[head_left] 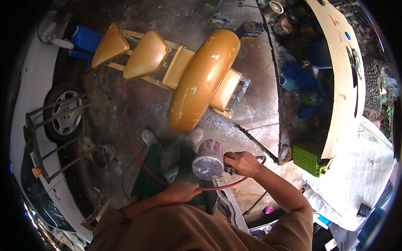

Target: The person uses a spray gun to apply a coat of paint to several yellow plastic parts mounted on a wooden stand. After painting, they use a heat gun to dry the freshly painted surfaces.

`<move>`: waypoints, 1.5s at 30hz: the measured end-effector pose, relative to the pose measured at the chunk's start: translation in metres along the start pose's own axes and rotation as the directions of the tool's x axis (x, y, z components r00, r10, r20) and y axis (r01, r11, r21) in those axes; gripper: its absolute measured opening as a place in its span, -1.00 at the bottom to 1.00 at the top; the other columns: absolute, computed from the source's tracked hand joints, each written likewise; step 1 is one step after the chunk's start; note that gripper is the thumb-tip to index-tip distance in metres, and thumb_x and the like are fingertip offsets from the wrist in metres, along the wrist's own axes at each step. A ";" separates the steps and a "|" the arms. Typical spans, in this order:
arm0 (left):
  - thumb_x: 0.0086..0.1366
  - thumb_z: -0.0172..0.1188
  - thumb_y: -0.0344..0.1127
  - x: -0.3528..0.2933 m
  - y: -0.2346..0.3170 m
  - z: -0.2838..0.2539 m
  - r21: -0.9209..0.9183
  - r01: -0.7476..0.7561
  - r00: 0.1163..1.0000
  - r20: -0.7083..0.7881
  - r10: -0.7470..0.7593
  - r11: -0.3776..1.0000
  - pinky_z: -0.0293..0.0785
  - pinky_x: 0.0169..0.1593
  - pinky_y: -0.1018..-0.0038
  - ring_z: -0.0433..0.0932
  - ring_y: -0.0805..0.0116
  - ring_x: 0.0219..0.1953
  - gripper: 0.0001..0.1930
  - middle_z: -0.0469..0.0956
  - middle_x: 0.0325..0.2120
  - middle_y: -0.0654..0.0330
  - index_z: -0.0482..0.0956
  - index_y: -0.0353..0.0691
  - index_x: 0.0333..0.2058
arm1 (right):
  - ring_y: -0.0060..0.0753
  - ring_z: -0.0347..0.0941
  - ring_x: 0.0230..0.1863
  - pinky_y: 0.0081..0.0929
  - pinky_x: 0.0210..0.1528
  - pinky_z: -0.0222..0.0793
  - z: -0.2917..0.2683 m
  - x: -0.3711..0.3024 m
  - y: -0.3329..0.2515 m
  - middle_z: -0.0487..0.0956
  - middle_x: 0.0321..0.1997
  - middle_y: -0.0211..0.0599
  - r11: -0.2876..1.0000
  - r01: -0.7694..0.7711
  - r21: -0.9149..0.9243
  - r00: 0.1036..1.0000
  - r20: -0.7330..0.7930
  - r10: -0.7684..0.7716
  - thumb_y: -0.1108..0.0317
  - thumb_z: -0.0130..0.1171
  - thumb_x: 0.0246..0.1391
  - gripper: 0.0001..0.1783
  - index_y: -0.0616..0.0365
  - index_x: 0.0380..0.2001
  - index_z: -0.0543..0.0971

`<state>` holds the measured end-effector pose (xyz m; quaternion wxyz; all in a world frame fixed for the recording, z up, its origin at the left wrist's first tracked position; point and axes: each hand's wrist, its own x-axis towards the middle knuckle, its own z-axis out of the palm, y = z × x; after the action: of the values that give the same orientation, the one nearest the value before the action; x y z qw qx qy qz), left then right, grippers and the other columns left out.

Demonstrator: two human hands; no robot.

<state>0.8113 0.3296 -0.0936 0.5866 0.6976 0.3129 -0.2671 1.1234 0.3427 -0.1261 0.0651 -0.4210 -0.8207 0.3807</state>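
My right hand [244,163] is wrapped round the handle of a spray gun, whose paint-spattered metal cup [208,161] hides most of the gun from above. A red air hose [224,186] loops from the gun's handle down to my left hand [182,192], which is closed round it near my waist. Ahead of my feet, a shiny gold curved motorcycle fender [204,79] lies slantwise across a rack. Beside it on the rack are a gold side panel [146,56], a smaller triangular gold panel [111,46] and gold boxy pieces [226,90].
A white car with a wheel [63,113] stands on the left, with a dark metal frame [54,121] by it. Dark pots [100,155] sit on the floor. At right are a green crate [307,159], paint cans [273,9] and a long pale panel [341,79].
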 end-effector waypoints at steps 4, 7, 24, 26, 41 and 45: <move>0.43 0.03 0.02 -0.009 0.006 -0.006 -0.036 0.023 0.998 0.058 -0.021 0.999 0.48 -0.18 0.03 0.61 -0.15 -0.25 -0.63 0.62 -0.38 -0.09 0.55 -0.21 -0.23 | -0.07 0.61 -0.30 -0.18 -0.27 0.55 -0.035 0.008 -0.009 0.62 -0.16 -0.22 0.990 -0.093 0.107 0.996 0.015 0.092 0.24 0.27 0.03 -0.57 0.01 0.01 0.54; 0.44 0.03 0.04 -0.016 0.007 -0.002 -0.052 -0.018 1.000 0.016 0.019 0.998 0.48 -0.16 0.02 0.60 -0.17 -0.23 -0.62 0.63 -0.35 -0.07 0.55 -0.18 -0.18 | 0.04 0.61 -0.25 -0.16 -0.17 0.55 -0.091 0.022 -0.013 0.65 -0.19 -0.10 0.957 -0.207 0.203 0.973 -0.055 0.222 0.12 0.32 0.13 -0.62 0.04 -0.04 0.57; 0.43 0.09 -0.04 -0.071 -0.015 -0.030 -0.153 -0.039 0.964 -0.266 -0.003 0.987 0.46 -0.21 0.03 0.59 -0.21 -0.24 -0.67 0.62 -0.36 -0.12 0.52 -0.24 -0.28 | -0.55 0.35 -0.71 -0.55 -0.66 0.27 -0.309 0.090 0.015 0.52 -0.51 -0.41 0.637 -0.472 0.609 0.314 -0.560 0.767 -0.15 0.20 0.21 -0.48 0.19 -0.31 0.60; 0.42 0.13 -0.07 -0.085 -0.040 -0.035 -0.148 0.040 0.967 -0.242 -0.075 0.988 0.48 -0.21 0.06 0.59 -0.19 -0.23 -0.69 0.62 -0.35 -0.12 0.54 -0.24 -0.27 | -0.56 0.33 -0.70 -0.59 -0.67 0.27 -0.324 0.094 -0.011 0.62 -0.35 -0.33 0.636 -0.422 0.645 0.272 -0.579 0.768 -0.17 0.20 0.19 -0.47 0.15 -0.19 0.58; 0.30 0.13 -0.30 -0.265 -0.339 -0.225 0.113 0.049 0.763 -0.645 0.036 0.992 0.48 -0.19 0.04 0.61 -0.11 -0.23 -0.93 0.66 -0.36 0.06 0.56 -0.06 -0.27 | -0.65 0.25 -0.76 -0.62 -0.74 0.14 -0.139 0.183 -0.299 0.57 -0.49 -0.35 0.607 -0.203 0.768 -0.211 -0.640 0.739 -0.10 0.17 0.25 -0.54 0.14 -0.27 0.57; 0.35 0.13 -0.28 -0.289 -0.388 -0.310 0.220 0.004 0.778 -0.614 0.135 0.975 0.44 -0.19 0.02 0.59 -0.16 -0.20 -0.90 0.64 -0.35 -0.02 0.57 -0.08 -0.22 | -0.64 0.28 -0.75 -0.58 -0.74 0.17 -0.054 0.240 -0.356 0.60 -0.46 -0.32 0.373 0.023 0.927 -0.420 -0.330 0.845 -0.08 0.14 0.28 -0.54 0.16 -0.29 0.57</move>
<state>0.3308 0.6446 -0.0801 0.3818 0.8148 0.4352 -0.0312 0.7658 0.4248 0.1026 0.5572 -0.8155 -0.0018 0.1565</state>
